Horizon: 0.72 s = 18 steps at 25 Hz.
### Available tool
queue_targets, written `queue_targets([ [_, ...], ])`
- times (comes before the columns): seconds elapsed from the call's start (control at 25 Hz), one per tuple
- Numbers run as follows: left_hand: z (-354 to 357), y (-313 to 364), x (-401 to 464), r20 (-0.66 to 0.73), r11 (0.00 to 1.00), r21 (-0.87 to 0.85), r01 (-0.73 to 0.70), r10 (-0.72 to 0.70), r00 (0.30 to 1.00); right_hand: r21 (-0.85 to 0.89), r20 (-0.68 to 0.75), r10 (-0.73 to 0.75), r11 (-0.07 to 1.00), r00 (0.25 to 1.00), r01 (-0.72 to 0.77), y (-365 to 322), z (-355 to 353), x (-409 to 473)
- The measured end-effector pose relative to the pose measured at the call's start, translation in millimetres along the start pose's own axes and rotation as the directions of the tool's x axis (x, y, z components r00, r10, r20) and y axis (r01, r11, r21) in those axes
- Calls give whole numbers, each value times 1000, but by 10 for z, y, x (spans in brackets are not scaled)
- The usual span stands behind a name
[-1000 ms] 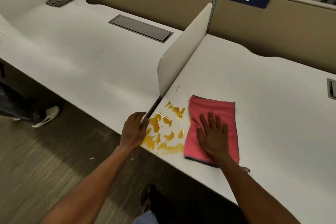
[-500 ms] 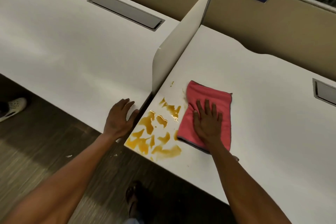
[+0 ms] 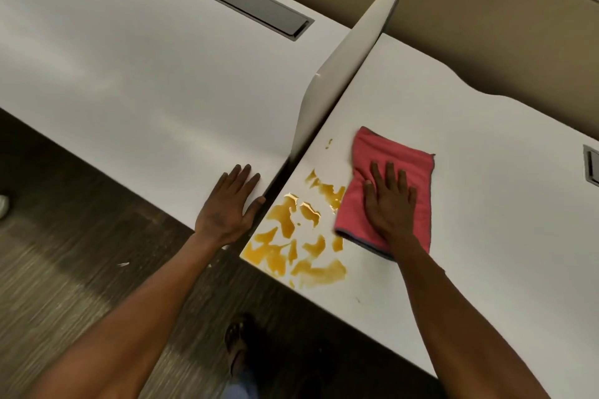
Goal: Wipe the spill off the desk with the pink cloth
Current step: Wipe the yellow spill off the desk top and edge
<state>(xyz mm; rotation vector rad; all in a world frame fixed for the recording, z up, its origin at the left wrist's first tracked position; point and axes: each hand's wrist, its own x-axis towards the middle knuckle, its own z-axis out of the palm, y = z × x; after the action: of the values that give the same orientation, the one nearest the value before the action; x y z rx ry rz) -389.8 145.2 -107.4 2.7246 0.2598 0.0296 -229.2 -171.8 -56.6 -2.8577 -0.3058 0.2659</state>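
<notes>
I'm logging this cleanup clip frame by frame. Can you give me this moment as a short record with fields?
spill: orange-brown puddles near the desk's front edge, unwiped
pink cloth: folded, lying right of the spill, its left edge touching it
right hand: flat on the cloth, fingers straight
left hand: flat on the neighbouring desk, beside the divider

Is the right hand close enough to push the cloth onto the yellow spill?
Probably yes. The right hand lies flat on the pink cloth, whose left edge already meets the spill. Nothing stands on the desk between them, so a sideways push looks free.
</notes>
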Motion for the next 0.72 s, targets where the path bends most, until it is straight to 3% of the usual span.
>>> queue_targets([
  [0.24,-40,-155,-27,8,996,49,-77,77,997,-48,38,-289,956,957,291,134,33,-318],
  [0.48,16,-223,-3,24,992,91,-88,86,996,-23,-30,29,999,999,-30,-111,-35,126],
  [0.6,23,-224,7,34,991,104,-88,84,996,-28,-17,-29,999,999,28,-467,89,311],
  [0.72,0,-225,7,51,991,102,-84,79,996,-28,24,-229,973,973,230,-581,138,249],
])
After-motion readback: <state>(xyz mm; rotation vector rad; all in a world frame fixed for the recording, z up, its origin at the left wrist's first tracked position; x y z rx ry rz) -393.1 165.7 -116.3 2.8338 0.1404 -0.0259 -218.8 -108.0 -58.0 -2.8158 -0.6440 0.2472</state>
